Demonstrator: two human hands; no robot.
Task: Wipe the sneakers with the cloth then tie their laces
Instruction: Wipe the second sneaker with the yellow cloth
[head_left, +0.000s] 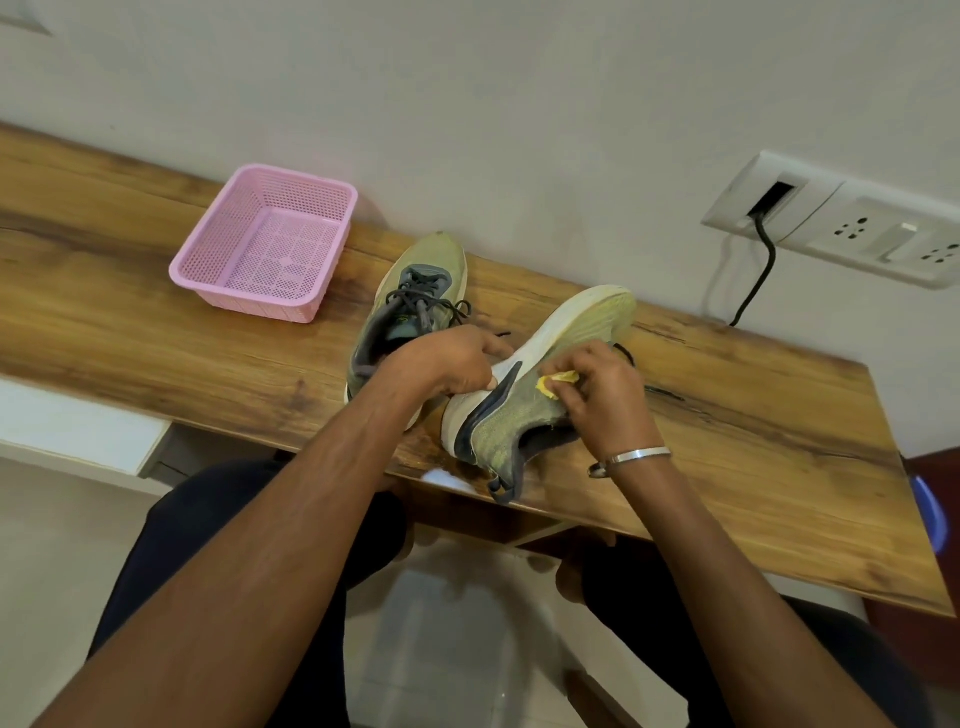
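- My left hand (457, 364) grips the nearer sneaker (524, 395) by its white sole edge, fingers curled over the midsole. I hold it there so the shoe stays tipped on its side and does not slide while I rub.
- The sneaker leans with its sole turned toward the wall and its mesh side up toward me; heel near the front edge of the wooden table (156, 312), toe pointing away. Tipping it puts the side panel where I can see and reach it.
- My right hand (602, 400) pinches the yellow cloth (558, 382), bunched small between fingertips and thumb, pressed to the mesh upper just beside the dark swoosh. Only a little of the cloth shows; the rest is hidden under my fingers.
- The second sneaker (410, 306) stands upright on its sole behind my left hand, close to the wall, laces (431, 301) loose across the tongue. Parked out of the way, I judge, waiting its turn.
- A pink basket (265, 244) sits further left on the table, well apart from both shoes.
- Judgement: I am in the wiping stage on the first shoe; lace tying is not yet begun on either one.
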